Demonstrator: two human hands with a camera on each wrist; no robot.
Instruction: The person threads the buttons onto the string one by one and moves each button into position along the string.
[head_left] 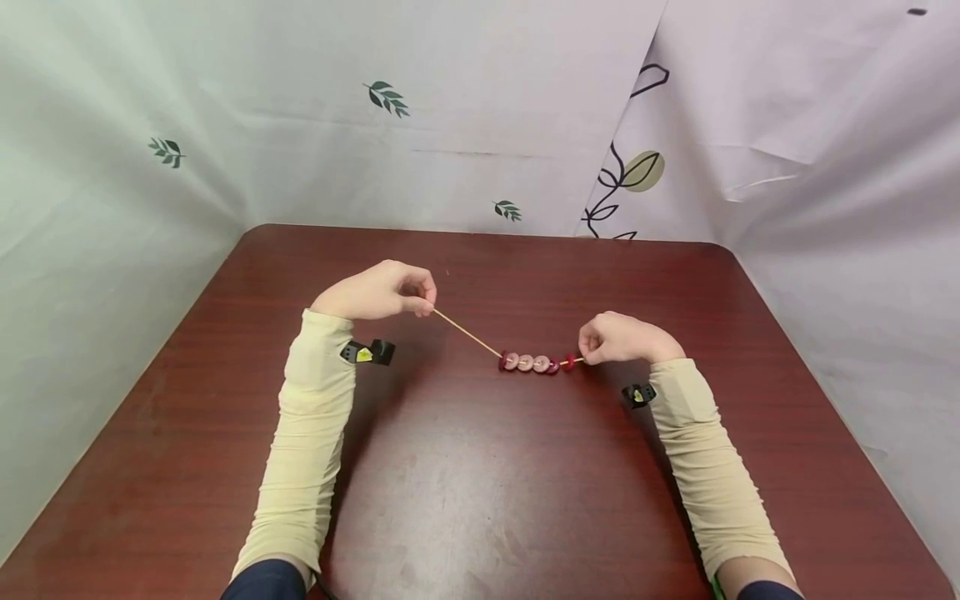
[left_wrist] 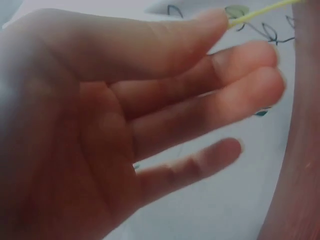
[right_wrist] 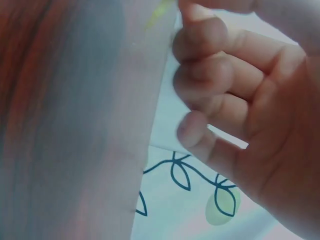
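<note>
A thin yellow cord (head_left: pixel 467 332) runs between the two hands, strung with a row of pink and dark red round buttons (head_left: pixel 526 363). My left hand (head_left: pixel 382 292) pinches one end of the cord between thumb and fingertips, higher and farther left. In the left wrist view the cord (left_wrist: pixel 262 12) leaves the thumb tip, with the other fingers loosely bent. My right hand (head_left: pixel 626 337) pinches the other end, just right of a red button (head_left: pixel 568 362) that sits slightly apart from the row. The right wrist view shows curled fingers (right_wrist: pixel 202 80); its pinch is mostly cut off at the top.
A dark reddish-brown wooden table (head_left: pixel 465 483) lies under both hands. Pale curtain-like cloth (head_left: pixel 315 125) with leaf prints hangs behind and at the sides. Each sleeve carries a small black wrist device, one (head_left: pixel 367 352) on the left and one (head_left: pixel 638 396) on the right.
</note>
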